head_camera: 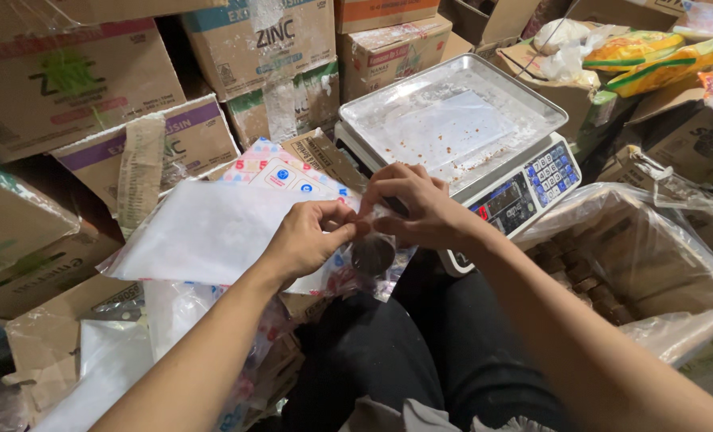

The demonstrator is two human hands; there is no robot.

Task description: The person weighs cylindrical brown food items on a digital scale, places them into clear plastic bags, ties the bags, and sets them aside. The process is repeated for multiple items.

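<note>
Left hand (308, 240) and right hand (416, 206) pinch the mouth of a small clear bag (372, 252) holding a dark brown piece, at 7 o'clock of the scale (532, 172); sealing step, apparently needing a steady twist.

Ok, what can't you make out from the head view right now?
- Small clear bag: its mouth is hidden by the fingers of both hands.
- Scale: display too small and glary; front corner behind the right hand.
- Lined box: brown blocks blurred by the plastic, cut off by the right forearm.
</note>
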